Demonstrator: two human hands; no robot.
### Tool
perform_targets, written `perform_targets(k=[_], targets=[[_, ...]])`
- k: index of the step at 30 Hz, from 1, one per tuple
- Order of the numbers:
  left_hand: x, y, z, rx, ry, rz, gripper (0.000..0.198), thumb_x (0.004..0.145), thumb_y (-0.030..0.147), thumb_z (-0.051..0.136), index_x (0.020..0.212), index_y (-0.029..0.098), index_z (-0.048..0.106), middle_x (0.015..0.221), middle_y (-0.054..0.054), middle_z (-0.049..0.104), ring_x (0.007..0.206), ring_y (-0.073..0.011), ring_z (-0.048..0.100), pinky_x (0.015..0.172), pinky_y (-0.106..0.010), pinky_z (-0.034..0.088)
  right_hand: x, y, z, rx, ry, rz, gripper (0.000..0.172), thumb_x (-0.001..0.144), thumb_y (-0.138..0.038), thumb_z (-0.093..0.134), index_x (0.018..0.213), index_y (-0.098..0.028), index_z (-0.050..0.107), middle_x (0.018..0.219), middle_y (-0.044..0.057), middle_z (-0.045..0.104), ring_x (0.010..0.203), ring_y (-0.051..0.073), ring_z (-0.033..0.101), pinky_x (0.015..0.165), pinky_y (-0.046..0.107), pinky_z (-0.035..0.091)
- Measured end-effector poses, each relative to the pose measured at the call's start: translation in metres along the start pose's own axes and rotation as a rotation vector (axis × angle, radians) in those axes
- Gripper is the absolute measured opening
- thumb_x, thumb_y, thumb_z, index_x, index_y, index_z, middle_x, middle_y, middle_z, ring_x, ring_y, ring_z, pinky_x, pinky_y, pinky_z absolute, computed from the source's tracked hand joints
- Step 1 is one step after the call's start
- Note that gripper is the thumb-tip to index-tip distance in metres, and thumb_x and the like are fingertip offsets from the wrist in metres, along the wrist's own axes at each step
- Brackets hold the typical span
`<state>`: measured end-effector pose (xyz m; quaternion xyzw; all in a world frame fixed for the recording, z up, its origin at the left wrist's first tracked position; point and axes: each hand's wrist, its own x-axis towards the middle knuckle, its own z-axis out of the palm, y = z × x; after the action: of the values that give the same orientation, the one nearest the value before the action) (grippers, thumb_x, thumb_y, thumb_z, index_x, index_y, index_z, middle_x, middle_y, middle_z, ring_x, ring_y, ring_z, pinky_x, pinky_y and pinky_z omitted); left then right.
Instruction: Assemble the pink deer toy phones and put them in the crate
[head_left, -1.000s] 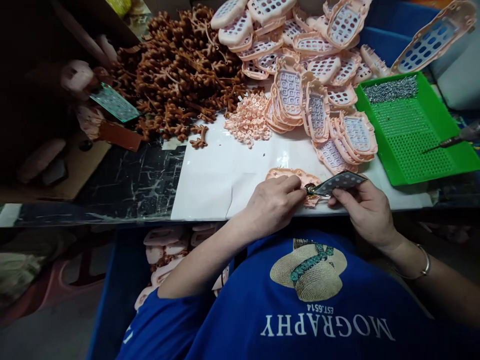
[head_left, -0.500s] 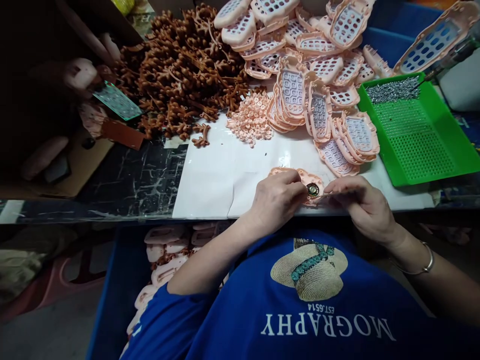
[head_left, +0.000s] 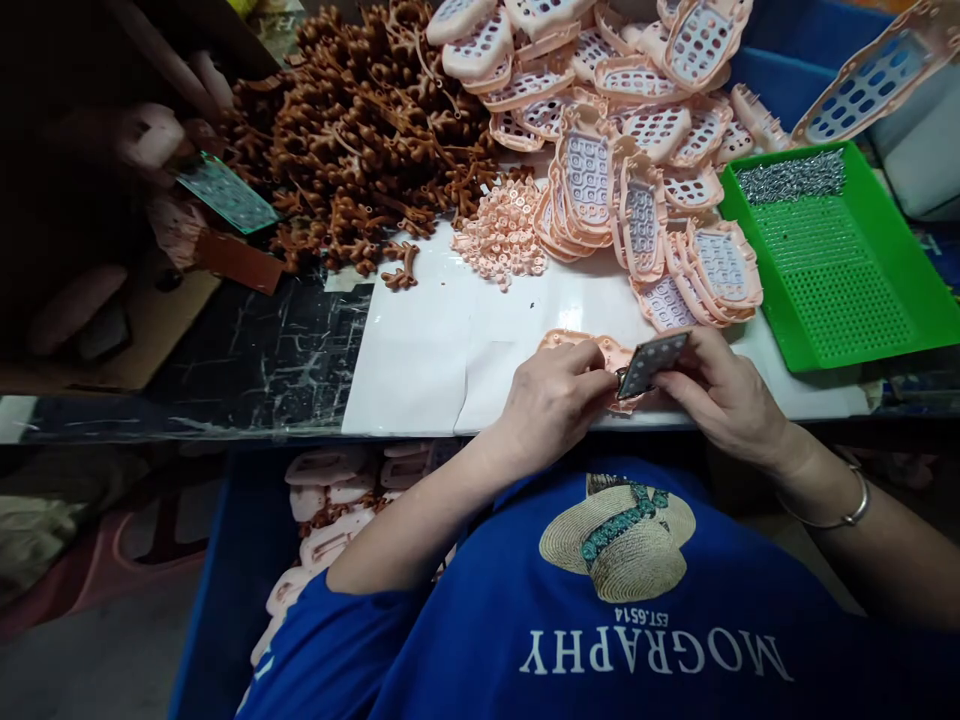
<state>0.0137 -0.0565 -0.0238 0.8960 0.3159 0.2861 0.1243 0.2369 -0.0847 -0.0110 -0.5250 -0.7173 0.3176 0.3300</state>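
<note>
A pink plastic shell (head_left: 556, 338) lies near the table's front edge, partly hidden under both hands. My left hand (head_left: 559, 395) rests over it with fingers pinched, at a small round speaker (head_left: 621, 376) that shows only in part. Between thumb and fingers of my right hand (head_left: 727, 390) is a circuit board (head_left: 651, 366), tilted up, its grey dotted face towards me. The board's lower left edge is close beside the speaker; whether they touch I cannot tell.
Behind the shell lie small pink parts (head_left: 504, 235), stacked pink shells (head_left: 585, 180) and a heap of brown parts (head_left: 360, 130). At right stands a green tray (head_left: 907, 290) with screws (head_left: 791, 178). Another circuit board (head_left: 229, 192) is at left. Below is a blue bin (head_left: 217, 590).
My right hand has turned the circuit board up from nearly edge-on and brought it left, over the speaker. My left hand has stayed almost in place.
</note>
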Motion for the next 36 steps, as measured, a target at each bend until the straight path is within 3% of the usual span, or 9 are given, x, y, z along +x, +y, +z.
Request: perform_targets(k=[4, 7, 11, 14, 18, 21, 30, 36], targets=[[-0.002, -0.001, 0.002, -0.009, 0.025, 0.007, 0.021, 0.098, 0.025, 0.054, 0.089, 0.017, 0.071, 0.083, -0.004, 0.065, 0.076, -0.0142, 0.058, 0.068, -0.026, 0.044, 0.009, 0.002, 0.003, 0.127, -0.075, 0.08, 0.028, 0.095, -0.031, 0.056, 0.122, -0.024, 0.056, 0.081, -0.001, 0.064, 0.07, 0.015, 0.062, 0.065, 0.028, 0.053], [-0.003, -0.003, 0.004, -0.012, 0.048, 0.02, 0.021, 0.098, 0.025, 0.054, 0.088, 0.016, 0.071, 0.082, -0.004, 0.065, 0.075, -0.0138, 0.058, 0.067, -0.026, 0.044, 0.006, 0.008, 0.008, 0.254, -0.057, 0.143, 0.041, 0.095, -0.031, 0.057, 0.135, -0.027, 0.05, 0.074, -0.004, 0.056, 0.059, 0.011, 0.053, 0.055, 0.024, 0.046], [-0.003, -0.004, 0.005, -0.031, 0.079, 0.031, 0.019, 0.097, 0.025, 0.057, 0.088, 0.015, 0.071, 0.082, -0.005, 0.064, 0.072, -0.0137, 0.057, 0.065, -0.026, 0.044, 0.004, 0.007, 0.012, 0.238, -0.013, 0.14, 0.042, 0.096, -0.032, 0.057, 0.137, -0.026, 0.05, 0.068, -0.005, 0.052, 0.057, 0.011, 0.049, 0.053, 0.023, 0.044], [-0.004, -0.004, 0.006, -0.064, 0.085, 0.023, 0.018, 0.097, 0.024, 0.057, 0.089, 0.015, 0.071, 0.084, -0.005, 0.065, 0.075, -0.0138, 0.059, 0.068, -0.027, 0.046, 0.006, 0.001, 0.013, 0.111, 0.021, 0.099, 0.043, 0.096, -0.031, 0.054, 0.138, -0.025, 0.052, 0.069, -0.004, 0.052, 0.061, 0.013, 0.052, 0.058, 0.026, 0.047], [-0.005, -0.005, 0.007, -0.08, 0.07, -0.001, 0.017, 0.097, 0.026, 0.057, 0.091, 0.017, 0.071, 0.087, -0.005, 0.067, 0.081, -0.0151, 0.062, 0.072, -0.028, 0.049, 0.01, -0.004, 0.014, -0.035, 0.062, 0.011, 0.044, 0.096, -0.029, 0.051, 0.139, -0.023, 0.054, 0.085, 0.001, 0.065, 0.075, 0.017, 0.062, 0.074, 0.032, 0.052], [-0.005, -0.005, 0.007, -0.088, 0.064, -0.004, 0.016, 0.097, 0.026, 0.058, 0.094, 0.017, 0.071, 0.088, -0.006, 0.068, 0.084, -0.0159, 0.064, 0.074, -0.029, 0.05, 0.013, -0.004, 0.016, -0.065, 0.068, -0.007, 0.041, 0.095, -0.029, 0.052, 0.136, -0.022, 0.057, 0.087, 0.003, 0.068, 0.077, 0.018, 0.064, 0.076, 0.033, 0.053], [-0.003, -0.005, 0.005, -0.092, 0.082, 0.015, 0.014, 0.096, 0.022, 0.059, 0.093, 0.016, 0.071, 0.088, -0.006, 0.068, 0.082, -0.0158, 0.063, 0.074, -0.029, 0.05, 0.016, 0.003, 0.02, 0.08, 0.051, 0.056, 0.036, 0.096, -0.032, 0.054, 0.13, -0.023, 0.06, 0.079, 0.0, 0.063, 0.075, 0.017, 0.062, 0.076, 0.034, 0.055], [-0.003, -0.004, 0.004, -0.097, 0.087, 0.008, 0.014, 0.096, 0.021, 0.058, 0.091, 0.017, 0.07, 0.087, -0.005, 0.067, 0.08, -0.0148, 0.062, 0.072, -0.028, 0.05, 0.018, 0.004, 0.02, 0.125, 0.031, 0.07, 0.037, 0.096, -0.035, 0.053, 0.131, -0.024, 0.06, 0.091, 0.004, 0.07, 0.087, 0.021, 0.067, 0.083, 0.038, 0.058]])
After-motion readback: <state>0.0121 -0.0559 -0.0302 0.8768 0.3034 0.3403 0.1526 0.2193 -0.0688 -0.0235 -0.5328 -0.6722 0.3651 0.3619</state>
